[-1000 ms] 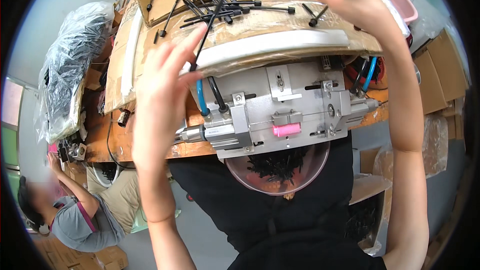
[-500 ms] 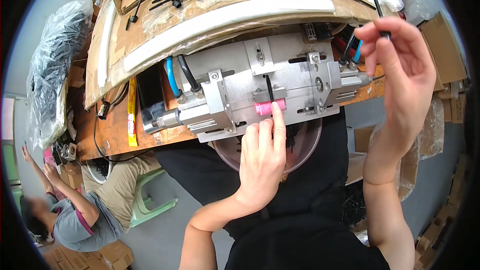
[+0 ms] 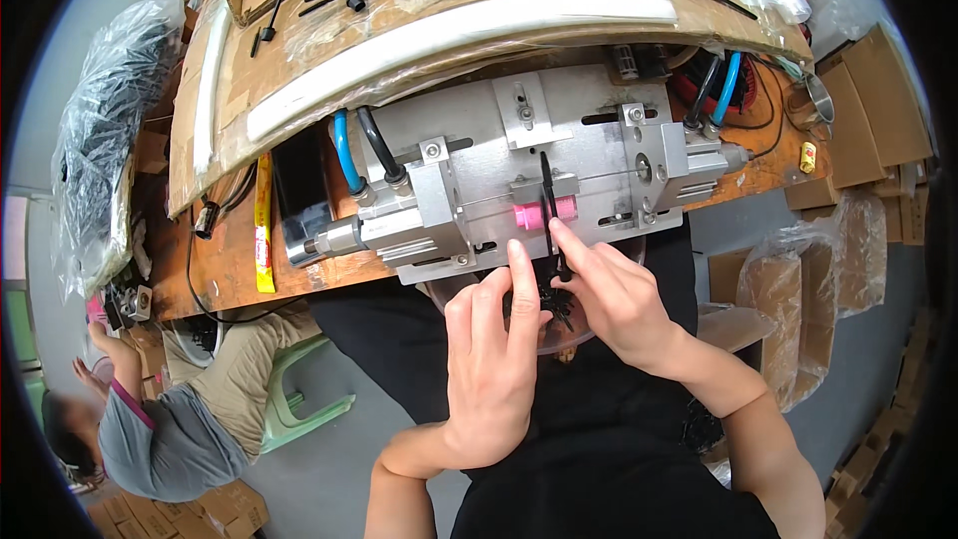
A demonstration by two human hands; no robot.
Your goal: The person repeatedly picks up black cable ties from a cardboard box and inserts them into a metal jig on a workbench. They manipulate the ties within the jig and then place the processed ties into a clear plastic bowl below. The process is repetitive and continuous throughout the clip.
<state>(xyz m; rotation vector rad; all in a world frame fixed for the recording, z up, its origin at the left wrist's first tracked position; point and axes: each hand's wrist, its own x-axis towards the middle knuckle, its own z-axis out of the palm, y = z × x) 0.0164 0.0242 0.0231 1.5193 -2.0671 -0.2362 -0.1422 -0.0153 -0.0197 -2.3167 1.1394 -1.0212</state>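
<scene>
My right hand (image 3: 629, 309) pinches a thin black plastic stem with a knobbed end (image 3: 547, 185). The stem lies lengthwise across the pink block (image 3: 561, 209) and the small metal holder at the middle of the steel fixture (image 3: 584, 155). My left hand (image 3: 489, 359) is just left of the stem's knobbed end, at the fixture's front edge. Its index finger is stretched out and I see nothing held in it; its thumb is partly hidden. Below both hands, partly covered by them, a bowl (image 3: 604, 331) with black pieces rests at my lap.
Metal cylinders with blue and black hoses (image 3: 351, 155) flank the fixture. Behind it, a cardboard sheet (image 3: 449, 55) carries several black stems. A yellow packet (image 3: 263, 225) lies at left on the wooden table (image 3: 215, 265). A co-worker (image 3: 175, 429) sits at lower left; cartons (image 3: 868, 110) stand at right.
My right hand has come down from the upper right to the fixture with a black stem. My left hand has drawn back from the pink block toward me.
</scene>
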